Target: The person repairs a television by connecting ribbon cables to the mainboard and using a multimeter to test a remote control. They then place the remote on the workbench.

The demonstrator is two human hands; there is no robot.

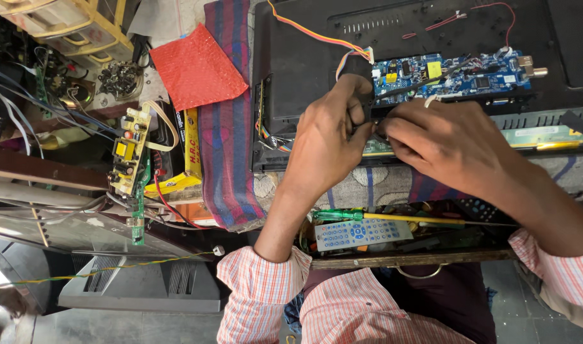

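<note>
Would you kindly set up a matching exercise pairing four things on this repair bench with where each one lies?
Things:
1. blue circuit board
2. red bubble-wrap sheet
3. grey remote control
4. yellow circuit board

Places:
A. in the tool tray nearest the person, beside a green-handled screwdriver
B. on the black back panel, just beyond the right hand
C. far to the left of the left hand, among loose wires
D. at the upper left, on the edge of the striped cloth

Pairs: 1-B, 2-D, 3-A, 4-C
</note>
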